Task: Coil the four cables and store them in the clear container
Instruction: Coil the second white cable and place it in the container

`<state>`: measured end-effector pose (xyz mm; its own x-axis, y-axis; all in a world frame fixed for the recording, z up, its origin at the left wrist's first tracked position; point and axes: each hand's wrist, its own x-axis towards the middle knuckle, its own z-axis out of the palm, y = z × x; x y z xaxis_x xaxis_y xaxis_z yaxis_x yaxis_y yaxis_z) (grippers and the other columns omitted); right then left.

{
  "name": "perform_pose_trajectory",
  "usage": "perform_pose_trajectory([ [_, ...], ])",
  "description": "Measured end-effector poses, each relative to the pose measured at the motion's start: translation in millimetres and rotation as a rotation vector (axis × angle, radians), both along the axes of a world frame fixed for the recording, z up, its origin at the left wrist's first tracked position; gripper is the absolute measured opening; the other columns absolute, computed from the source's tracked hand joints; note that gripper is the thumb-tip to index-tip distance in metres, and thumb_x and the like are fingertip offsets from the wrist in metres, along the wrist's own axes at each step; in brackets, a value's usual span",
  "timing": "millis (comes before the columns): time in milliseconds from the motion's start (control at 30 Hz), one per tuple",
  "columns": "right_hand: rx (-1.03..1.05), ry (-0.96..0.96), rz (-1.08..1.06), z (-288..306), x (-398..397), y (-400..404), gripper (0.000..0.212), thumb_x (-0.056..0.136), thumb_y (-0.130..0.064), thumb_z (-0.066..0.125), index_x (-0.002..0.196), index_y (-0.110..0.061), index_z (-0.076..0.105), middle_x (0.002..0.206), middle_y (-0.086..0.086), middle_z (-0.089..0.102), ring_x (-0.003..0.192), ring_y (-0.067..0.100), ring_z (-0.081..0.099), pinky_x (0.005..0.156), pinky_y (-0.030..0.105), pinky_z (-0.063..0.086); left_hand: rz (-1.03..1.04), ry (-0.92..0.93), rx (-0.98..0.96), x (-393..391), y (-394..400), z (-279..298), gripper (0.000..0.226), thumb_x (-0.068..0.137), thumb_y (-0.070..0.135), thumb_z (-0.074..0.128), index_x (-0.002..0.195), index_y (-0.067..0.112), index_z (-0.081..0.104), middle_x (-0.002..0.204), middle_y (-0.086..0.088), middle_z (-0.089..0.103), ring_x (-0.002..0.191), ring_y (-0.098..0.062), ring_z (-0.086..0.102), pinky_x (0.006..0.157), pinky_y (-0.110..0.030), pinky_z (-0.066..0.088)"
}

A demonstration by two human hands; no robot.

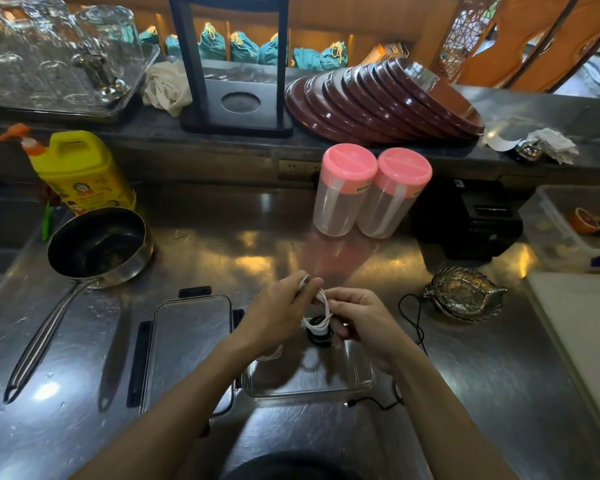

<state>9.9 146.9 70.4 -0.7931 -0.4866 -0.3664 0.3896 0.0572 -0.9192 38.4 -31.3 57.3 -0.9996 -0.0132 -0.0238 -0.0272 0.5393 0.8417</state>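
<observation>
White cable [318, 315]: partly looped, held above the clear container [361, 382] on the steel surface [222, 244]. My left hand [281, 306], grip pinching the plug end; my right hand [364, 320], grip curled round the loops. Black coiled cable [321, 337]: just below the white one. Second black cable [417, 323]: loose, right of container. Lid [187, 341]: left of container.

I have one view only, from the head camera: wide-angle, looking forward and steeply down along both forearms onto the steel counter [194, 258], close over it, with the raised back ledge [534, 109] farther off.
</observation>
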Motion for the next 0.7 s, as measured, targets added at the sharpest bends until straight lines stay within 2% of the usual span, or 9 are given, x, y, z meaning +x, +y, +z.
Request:
perform_pose_trajectory([
  [100, -0.055, -0.033, 0.049, -2, -1, 3, 0.027, 0.103, 0.000, 0.049, 0.114, 0.004, 0.072, 0.061, 0.006, 0.047, 0.051, 0.011, 0.040, 0.046, 0.025, 0.047, -0.028, -0.035, 0.120, 4, 3, 7, 0.040, 0.103, 0.046, 0.046, 0.080, 0.016, 0.058, 0.062, 0.010, 0.056, 0.056, -0.006, 0.050, 0.056, -0.033, 0.044],
  [167, -0.082, -0.039, 0.062, -6, -1, 5, 0.027, 0.103, -0.002, 0.049, 0.116, 0.002, 0.073, 0.063, 0.007, 0.047, 0.052, 0.011, 0.041, 0.047, 0.027, 0.044, 0.011, -0.123, 0.336, 4, 6, 13, 0.039, 0.105, 0.037, 0.045, 0.075, 0.013, 0.054, 0.053, 0.014, 0.055, 0.046, 0.001, 0.049, 0.047, -0.018, 0.039],
  [200, -0.086, -0.029, 0.067, -8, 0, 5, 0.027, 0.103, -0.004, 0.050, 0.115, -0.001, 0.073, 0.064, 0.007, 0.047, 0.052, 0.012, 0.042, 0.049, 0.029, 0.041, 0.041, -0.172, 0.436, 5, 8, 15, 0.039, 0.106, 0.033, 0.045, 0.073, 0.013, 0.053, 0.048, 0.014, 0.055, 0.042, 0.002, 0.048, 0.044, -0.015, 0.038],
  [233, -0.087, -0.011, 0.061, -11, 1, 4, 0.026, 0.104, -0.006, 0.051, 0.115, -0.004, 0.074, 0.064, 0.008, 0.047, 0.051, 0.013, 0.044, 0.050, 0.031, 0.039, 0.065, -0.190, 0.490, 5, 8, 15, 0.039, 0.106, 0.031, 0.045, 0.072, 0.013, 0.052, 0.046, 0.012, 0.055, 0.040, 0.000, 0.049, 0.043, -0.016, 0.039],
  [333, -0.123, 0.021, -0.076, -21, 7, -1, 0.020, 0.102, -0.006, 0.056, 0.115, -0.014, 0.069, 0.069, 0.010, 0.053, 0.053, 0.014, 0.050, 0.047, 0.028, 0.043, 0.063, -0.131, 0.369, 2, 7, 8, 0.038, 0.104, 0.038, 0.048, 0.075, 0.015, 0.057, 0.053, 0.013, 0.059, 0.051, -0.002, 0.054, 0.054, -0.022, 0.043],
  [400, -0.144, 0.034, -0.182, -27, 9, -4, 0.016, 0.101, -0.004, 0.058, 0.107, -0.016, 0.066, 0.074, 0.014, 0.056, 0.052, 0.014, 0.051, 0.045, 0.028, 0.044, 0.069, -0.167, 0.363, 2, 7, 9, 0.039, 0.105, 0.038, 0.046, 0.075, 0.015, 0.058, 0.053, 0.014, 0.060, 0.049, 0.000, 0.053, 0.053, -0.019, 0.041],
  [500, -0.135, 0.063, -0.220, -30, 14, -9, 0.018, 0.100, -0.002, 0.058, 0.097, -0.018, 0.066, 0.072, 0.014, 0.058, 0.049, 0.015, 0.048, 0.046, 0.031, 0.038, 0.102, -0.372, 0.645, 2, 6, 10, 0.042, 0.106, 0.035, 0.046, 0.071, 0.011, 0.051, 0.046, 0.008, 0.052, 0.037, -0.004, 0.043, 0.039, -0.017, 0.032],
  [567, -0.158, 0.060, -0.232, -27, 16, -14, 0.018, 0.095, 0.004, 0.060, 0.097, -0.013, 0.064, 0.072, 0.010, 0.062, 0.048, 0.014, 0.046, 0.042, 0.028, 0.039, 0.065, -0.448, 0.755, 6, 11, 13, 0.041, 0.106, 0.035, 0.046, 0.076, 0.008, 0.051, 0.048, 0.004, 0.052, 0.036, -0.005, 0.040, 0.036, -0.016, 0.029],
  [700, -0.175, -0.018, -0.267, -17, 17, -18, 0.022, 0.091, 0.009, 0.052, 0.096, -0.008, 0.065, 0.076, 0.016, 0.068, 0.051, 0.020, 0.055, 0.041, 0.028, 0.046, 0.140, -0.266, 0.722, 12, 25, 18, 0.044, 0.108, 0.022, 0.040, 0.071, 0.005, 0.056, 0.042, 0.005, 0.056, 0.032, -0.004, 0.048, 0.035, -0.013, 0.035],
])
